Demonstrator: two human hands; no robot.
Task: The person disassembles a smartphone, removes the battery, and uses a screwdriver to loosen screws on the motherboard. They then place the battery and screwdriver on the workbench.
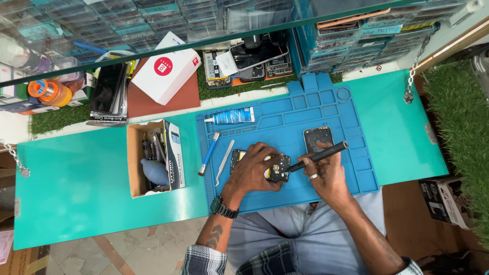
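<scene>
An opened phone (277,169) with its insides showing lies on the blue work mat (285,114). My left hand (253,170) presses down on it and holds it still; a dark watch sits on that wrist. My right hand (326,175) grips a black screwdriver (318,156), whose tip points left at the phone's right edge. The phone's removed back cover (318,137) rests on the mat just beyond the screwdriver.
On the mat's left part lie a blue-handled tool (209,153), metal tweezers (224,162) and a glue tube (233,116). An open cardboard box (154,158) of tools stands on the turquoise table (76,178). A white box (166,69) and parts drawers fill the back.
</scene>
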